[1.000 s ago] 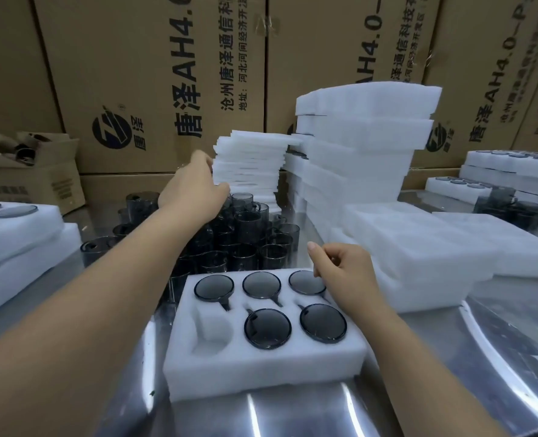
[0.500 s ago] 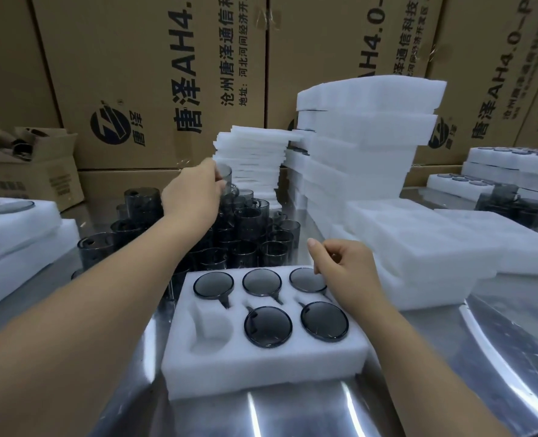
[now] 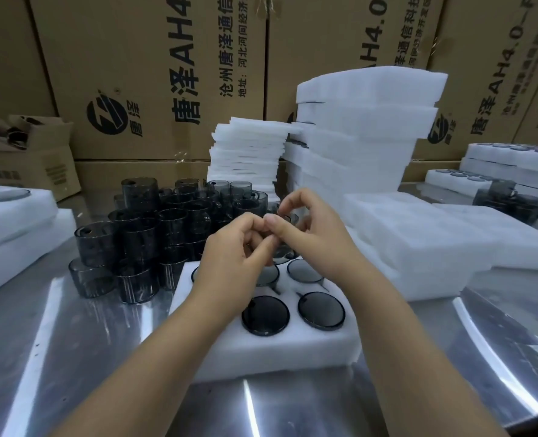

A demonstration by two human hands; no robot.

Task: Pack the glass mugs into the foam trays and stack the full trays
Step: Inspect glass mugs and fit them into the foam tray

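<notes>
A white foam tray (image 3: 261, 351) lies on the metal table in front of me. Dark glass mugs fill its sockets, among them the two front ones (image 3: 265, 315) (image 3: 321, 310); my left forearm covers the front-left socket. Above the tray's back row my left hand (image 3: 239, 247) and my right hand (image 3: 308, 228) meet around one smoky glass mug (image 3: 285, 252). Fingers of both hands pinch it, and most of it is hidden. A dense cluster of loose glass mugs (image 3: 154, 228), some stacked, stands just left of and behind the tray.
A pile of thin foam sheets (image 3: 248, 152) and a tall stack of foam trays (image 3: 356, 137) rise behind the mugs. Low foam trays (image 3: 419, 241) lie at the right, filled trays at the left edge (image 3: 9, 216) and far right (image 3: 513, 159). Cardboard boxes (image 3: 154, 74) wall the back.
My left hand lifted a mug from the pile and brought it back over the tray. My right hand rose off the tray's back edge to meet it.
</notes>
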